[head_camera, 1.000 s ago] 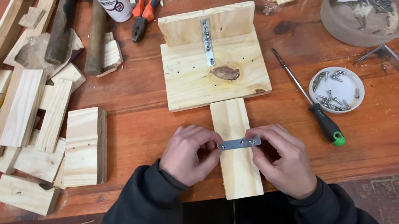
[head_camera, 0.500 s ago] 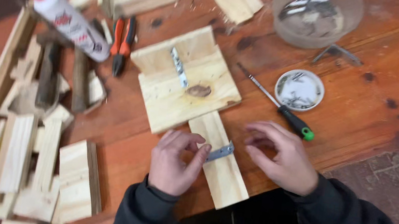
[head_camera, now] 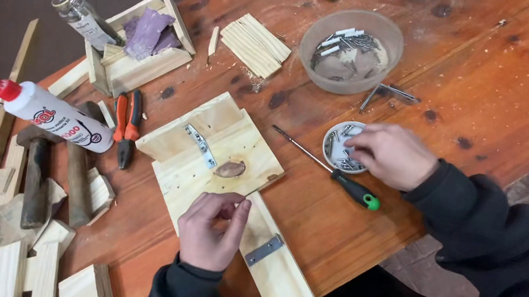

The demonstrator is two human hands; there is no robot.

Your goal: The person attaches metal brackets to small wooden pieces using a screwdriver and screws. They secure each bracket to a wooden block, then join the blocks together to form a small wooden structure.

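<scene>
Two hands that pinched the bracket (head_camera: 264,250) together a second ago have now parted. The right hand (head_camera: 391,155) has left it and lies over the small white dish (head_camera: 335,145) of screws, fingers curled down into it; whether they grip a screw yet I cannot tell. The left hand (head_camera: 213,228) has slid off the metal and rests half-curled on the plank (head_camera: 278,279), holding nothing. The bracket lies loose across the plank, just beside that hand. The screwdriver (head_camera: 330,170) lies untouched beside the dish, so fastening looks not yet begun.
</scene>
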